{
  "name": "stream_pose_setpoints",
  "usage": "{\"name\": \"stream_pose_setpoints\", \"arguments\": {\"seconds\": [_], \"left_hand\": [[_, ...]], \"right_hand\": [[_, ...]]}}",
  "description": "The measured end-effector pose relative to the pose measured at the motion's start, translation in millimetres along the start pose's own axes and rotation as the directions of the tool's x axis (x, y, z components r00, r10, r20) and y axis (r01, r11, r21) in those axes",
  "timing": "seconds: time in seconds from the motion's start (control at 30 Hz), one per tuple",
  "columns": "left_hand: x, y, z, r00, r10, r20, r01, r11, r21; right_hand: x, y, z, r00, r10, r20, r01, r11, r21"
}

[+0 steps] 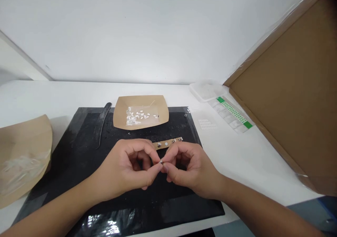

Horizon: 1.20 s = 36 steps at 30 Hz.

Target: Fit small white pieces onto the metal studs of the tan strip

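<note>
My left hand (134, 165) and my right hand (188, 165) meet fingertip to fingertip above the black mat. Between the pinched thumbs and index fingers of both is a tiny piece (161, 162), whitish with a dark part; its shape is too small to tell. Just behind my hands lies a narrow tan strip (163, 144) bearing small white and dark bits, its left end hidden by my left hand. Farther back, a shallow cardboard tray (140, 124) holds a clear bag and many small white ovals.
A black curved file (102, 124) lies on the mat (76, 142) at left. Another cardboard tray (23, 131) with clear plastic pieces stands far left. At right are a clear lid (207, 90), a green-and-white labelled strip (234, 112), a white sticker sheet (207, 124) and a large cardboard box (295, 82).
</note>
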<state>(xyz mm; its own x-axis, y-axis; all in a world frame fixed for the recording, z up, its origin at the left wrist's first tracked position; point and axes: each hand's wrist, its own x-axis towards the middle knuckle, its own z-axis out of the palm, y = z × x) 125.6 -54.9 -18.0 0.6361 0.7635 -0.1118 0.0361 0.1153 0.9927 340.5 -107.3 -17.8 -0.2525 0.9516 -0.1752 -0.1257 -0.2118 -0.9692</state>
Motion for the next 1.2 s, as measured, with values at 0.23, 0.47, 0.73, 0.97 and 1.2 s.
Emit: {"name": "stream_pose_setpoints", "arguments": {"seconds": [0.23, 0.47, 0.73, 0.97, 1.2], "left_hand": [[3, 3, -9.0, 0.986, -0.070, 0.148, 0.089, 0.988, -0.125], [3, 4, -11.6, 0.944, -0.187, 0.273, 0.256, 0.935, -0.244], [1, 6, -8.8, 0.939, -0.194, 0.286, 0.262, 0.938, -0.225], [-7, 7, -2.6, 0.997, -0.023, 0.074, 0.015, 0.994, 0.112], [-4, 14, 1.5, 0.977, 0.212, 0.029, -0.207, 0.901, 0.382]], "right_hand": [[-2, -1, -1, 0.999, -0.010, 0.030, 0.011, 0.999, -0.035], [-2, -2, -2, 0.996, -0.058, 0.065, 0.060, 0.998, -0.026], [-2, -2, -3, 0.991, -0.104, 0.088, 0.109, 0.992, -0.064], [0, 3, -4, 0.975, -0.212, 0.062, 0.220, 0.961, -0.168], [0, 3, -3, 0.974, -0.218, 0.069, 0.227, 0.952, -0.207]]}}
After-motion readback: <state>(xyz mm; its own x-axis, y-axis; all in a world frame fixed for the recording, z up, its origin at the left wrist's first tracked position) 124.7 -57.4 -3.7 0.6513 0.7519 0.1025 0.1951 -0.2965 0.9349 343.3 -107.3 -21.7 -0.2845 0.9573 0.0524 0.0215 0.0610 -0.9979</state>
